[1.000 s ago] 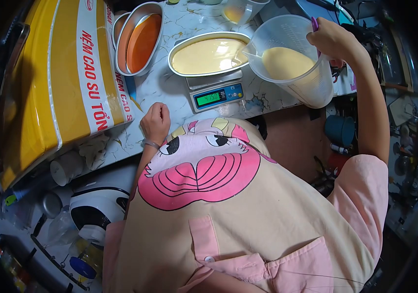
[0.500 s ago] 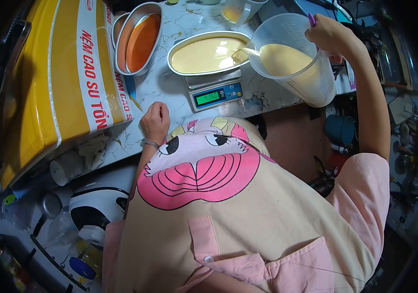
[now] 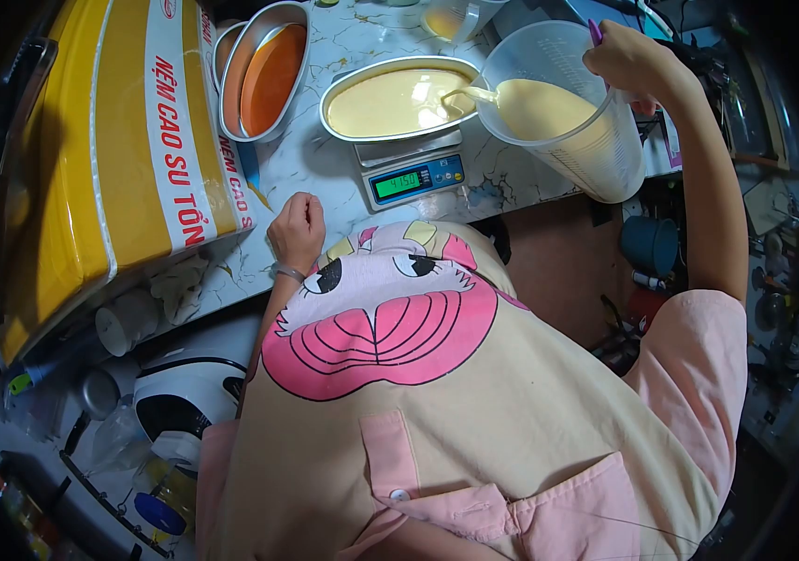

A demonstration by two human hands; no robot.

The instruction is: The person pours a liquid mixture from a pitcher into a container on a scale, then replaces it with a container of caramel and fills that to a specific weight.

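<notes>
My right hand is wrapped round the handle of a large clear measuring jug, tipped to the left. Pale yellow liquid runs from its spout into an oval metal mould. The same liquid fills much of the mould, which rests on a digital kitchen scale with a lit green display. My left hand lies at the table's front edge, closed in a fist with nothing showing in it, left of the scale and apart from it.
Nested oval moulds with an orange-brown layer inside stand at the back left. A big yellow box fills the left side. Another clear jug sits at the back. The marble-patterned table ends just before my body.
The measuring jug has shifted very slightly, and the stream from its spout looks broader. My left hand has stayed in nearly the same place.
</notes>
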